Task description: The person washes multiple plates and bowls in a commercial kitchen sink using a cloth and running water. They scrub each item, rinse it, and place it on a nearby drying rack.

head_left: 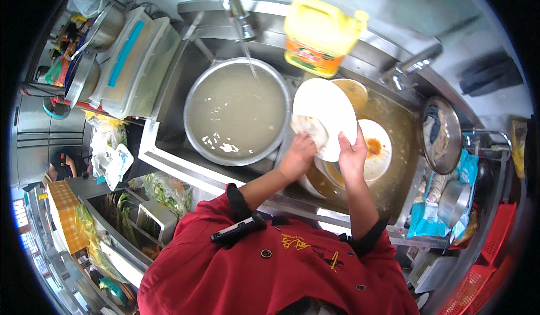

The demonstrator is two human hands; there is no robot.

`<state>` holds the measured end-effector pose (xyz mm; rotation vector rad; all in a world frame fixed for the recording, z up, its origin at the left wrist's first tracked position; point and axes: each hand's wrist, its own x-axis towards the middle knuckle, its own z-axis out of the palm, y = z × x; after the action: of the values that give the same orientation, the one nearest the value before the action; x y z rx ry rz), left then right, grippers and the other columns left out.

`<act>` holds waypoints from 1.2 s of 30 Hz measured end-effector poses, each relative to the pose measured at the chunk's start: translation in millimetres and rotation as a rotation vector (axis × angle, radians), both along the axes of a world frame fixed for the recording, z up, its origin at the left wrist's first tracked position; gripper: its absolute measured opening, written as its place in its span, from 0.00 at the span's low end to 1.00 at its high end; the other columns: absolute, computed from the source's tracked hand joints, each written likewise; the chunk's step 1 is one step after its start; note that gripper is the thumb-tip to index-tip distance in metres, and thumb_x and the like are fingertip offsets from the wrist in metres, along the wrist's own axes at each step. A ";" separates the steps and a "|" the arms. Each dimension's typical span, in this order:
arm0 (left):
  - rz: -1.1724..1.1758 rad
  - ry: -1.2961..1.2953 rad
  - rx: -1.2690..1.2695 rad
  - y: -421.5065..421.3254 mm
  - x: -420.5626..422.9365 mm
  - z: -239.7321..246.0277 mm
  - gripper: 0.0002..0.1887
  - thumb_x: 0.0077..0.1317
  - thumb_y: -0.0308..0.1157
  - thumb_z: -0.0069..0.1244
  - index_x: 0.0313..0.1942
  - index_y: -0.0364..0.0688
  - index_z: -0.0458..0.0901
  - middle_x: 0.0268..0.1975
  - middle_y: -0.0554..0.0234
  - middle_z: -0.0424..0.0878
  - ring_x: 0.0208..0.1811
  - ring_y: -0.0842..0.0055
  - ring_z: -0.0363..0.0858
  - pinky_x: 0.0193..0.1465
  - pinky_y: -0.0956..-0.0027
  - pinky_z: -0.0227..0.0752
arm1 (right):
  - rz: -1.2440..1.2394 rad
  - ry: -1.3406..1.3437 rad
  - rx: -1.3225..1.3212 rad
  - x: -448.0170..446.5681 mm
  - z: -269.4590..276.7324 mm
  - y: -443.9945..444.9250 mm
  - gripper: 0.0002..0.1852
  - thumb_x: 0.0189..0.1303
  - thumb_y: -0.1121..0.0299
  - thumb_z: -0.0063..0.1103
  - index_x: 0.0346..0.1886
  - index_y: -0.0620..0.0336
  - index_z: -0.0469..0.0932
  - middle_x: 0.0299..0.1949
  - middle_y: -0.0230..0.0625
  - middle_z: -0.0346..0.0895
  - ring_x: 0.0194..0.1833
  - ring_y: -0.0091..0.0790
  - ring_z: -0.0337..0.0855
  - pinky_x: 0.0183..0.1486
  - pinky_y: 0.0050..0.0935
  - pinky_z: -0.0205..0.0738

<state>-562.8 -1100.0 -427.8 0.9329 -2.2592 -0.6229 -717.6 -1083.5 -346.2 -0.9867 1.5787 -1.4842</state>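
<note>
A white plate (327, 104) is tilted over the right sink, gripped at its right edge by my right hand (353, 152). My left hand (300, 154) presses a pale wet cloth (310, 130) against the plate's lower left part. Below, a white dish with an orange-brown sauce stain (375, 148) lies in the cloudy brown water (398, 175). Another bowl (350, 93) shows behind the held plate, partly hidden by it. To the left, a big round metal basin (192, 146) is full of murky water.
A thin stream runs from the left faucet (242, 26) into the basin. A yellow detergent jug (318, 36) stands behind the sinks, near a second faucet (411, 66). Plastic tubs (145, 74) line the left side. On the right are a metal bowl holding cloths (443, 146) and a blue bag (428, 220).
</note>
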 end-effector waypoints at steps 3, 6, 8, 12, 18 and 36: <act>0.152 -0.006 -0.005 -44.4 88.0 -26.4 0.16 0.51 0.19 0.45 0.42 0.35 0.79 0.47 0.49 0.77 0.56 0.53 0.71 0.68 0.50 0.56 | 0.114 -0.250 0.122 64.2 -32.2 -36.5 0.20 0.62 0.78 0.53 0.59 0.68 0.67 0.50 0.38 0.76 0.50 0.27 0.75 0.55 0.26 0.67; 0.333 -0.099 0.106 -88.6 165.1 -62.7 0.11 0.55 0.20 0.44 0.38 0.36 0.79 0.44 0.48 0.79 0.54 0.54 0.73 0.63 0.55 0.63 | 0.052 -0.483 0.171 138.9 -96.6 -75.9 0.19 0.61 0.80 0.53 0.56 0.67 0.69 0.50 0.37 0.76 0.49 0.27 0.75 0.54 0.27 0.68; 0.386 -0.258 0.293 -102.8 211.3 -88.0 0.10 0.58 0.23 0.45 0.39 0.37 0.80 0.45 0.49 0.79 0.54 0.54 0.72 0.61 0.56 0.65 | -0.001 -0.640 0.279 182.3 -146.6 -91.0 0.20 0.59 0.81 0.55 0.56 0.64 0.69 0.50 0.37 0.75 0.50 0.31 0.75 0.54 0.30 0.68; 0.395 -0.491 0.533 -123.5 263.6 -132.9 0.11 0.62 0.31 0.45 0.43 0.41 0.80 0.51 0.54 0.77 0.60 0.54 0.68 0.61 0.50 0.64 | -0.107 -0.901 0.523 234.9 -227.5 -95.8 0.24 0.57 0.82 0.54 0.59 0.61 0.67 0.54 0.41 0.73 0.54 0.41 0.75 0.56 0.40 0.71; 0.437 -0.591 0.725 -162.1 228.8 -174.3 0.19 0.66 0.43 0.41 0.55 0.52 0.75 0.62 0.68 0.68 0.72 0.59 0.49 0.62 0.27 0.45 | -0.008 -0.913 0.514 271.1 -270.0 -101.2 0.18 0.61 0.77 0.47 0.57 0.61 0.70 0.53 0.42 0.74 0.53 0.43 0.75 0.57 0.43 0.69; 0.244 -0.615 0.377 -172.4 252.9 -192.6 0.17 0.63 0.32 0.41 0.51 0.50 0.77 0.57 0.63 0.76 0.67 0.65 0.63 0.69 0.49 0.48 | 0.029 -0.624 0.720 226.0 -278.1 -114.9 0.21 0.63 0.59 0.58 0.53 0.63 0.72 0.43 0.36 0.79 0.39 0.36 0.81 0.39 0.34 0.75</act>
<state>-309.9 -1272.4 -620.3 1.7554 -2.5243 -0.7372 -491.6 -1198.4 -624.3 -0.1091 1.4294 -0.9324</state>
